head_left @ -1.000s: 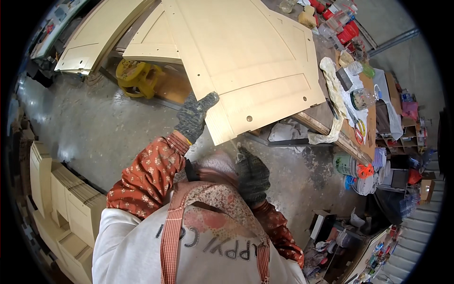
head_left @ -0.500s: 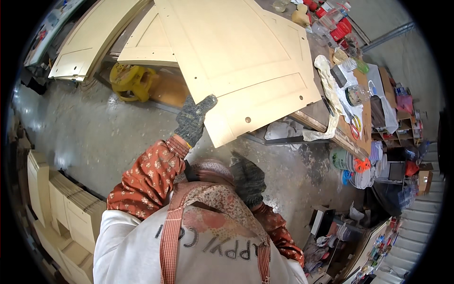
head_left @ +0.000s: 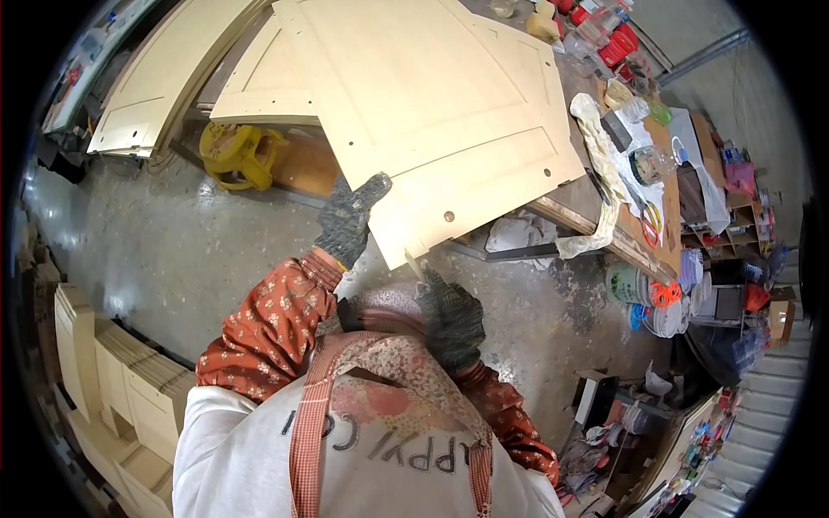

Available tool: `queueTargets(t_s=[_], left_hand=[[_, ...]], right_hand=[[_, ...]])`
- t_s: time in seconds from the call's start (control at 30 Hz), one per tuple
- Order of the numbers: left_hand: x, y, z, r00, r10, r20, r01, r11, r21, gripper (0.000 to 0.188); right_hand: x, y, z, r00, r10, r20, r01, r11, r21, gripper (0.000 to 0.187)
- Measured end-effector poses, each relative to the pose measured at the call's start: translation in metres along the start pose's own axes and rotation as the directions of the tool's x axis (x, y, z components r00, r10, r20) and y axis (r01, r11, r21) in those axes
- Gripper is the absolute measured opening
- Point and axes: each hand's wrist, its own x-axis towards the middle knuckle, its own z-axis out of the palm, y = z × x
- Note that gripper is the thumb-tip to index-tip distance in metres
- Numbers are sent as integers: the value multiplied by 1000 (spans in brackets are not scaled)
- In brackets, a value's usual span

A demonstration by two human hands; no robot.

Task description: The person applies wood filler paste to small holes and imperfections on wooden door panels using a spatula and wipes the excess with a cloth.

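A cream-coloured cabinet door panel with recessed frames and small dark holes lies tilted across a stack on the workbench. Its near corner juts out over the bench edge. My left hand, in a dark grey knit glove, is closed on the panel's left edge close to that corner, thumb on top. My right hand, gloved alike, is closed around a thin, pale, blade-like tool. The tool's tip meets the panel's near edge, just right of the corner. Its handle is hidden in my fist.
More panels lie underneath, with another stack at far left. A yellow plastic stool stands below the bench. On the right are a cloth, scissors, a plastic jar and buckets. Cream boards stand behind at left.
The pale tool in my right hand has come into view against the panel's near edge. My left hand keeps its grip on the panel. The whole view has shifted slightly.
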Motion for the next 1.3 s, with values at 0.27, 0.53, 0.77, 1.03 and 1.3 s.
queueTargets(t_s=[0.27, 0.53, 0.77, 1.03, 1.3], left_hand=[[-4, 10, 9, 998, -58, -3, 57, 988, -142, 39], [-3, 11, 6, 998, -65, 7, 65, 997, -44, 40], [-2, 7, 3, 996, -88, -21, 86, 992, -93, 38], [-8, 17, 12, 996, -94, 5, 94, 990, -108, 31], [-2, 5, 3, 999, -48, 4, 48, 990, -130, 31]], right_hand=[[8, 10, -4, 994, -105, -24, 101, 987, -123, 35], [-1, 11, -3, 987, -66, 148, 92, 980, -175, 45], [-1, 4, -12, 983, -175, -52, 178, 981, 81, 29], [-1, 16, 3, 993, -111, -47, 111, 994, -3, 23], [-14, 40, 11, 994, 0, 111, 22, 980, -196, 33]])
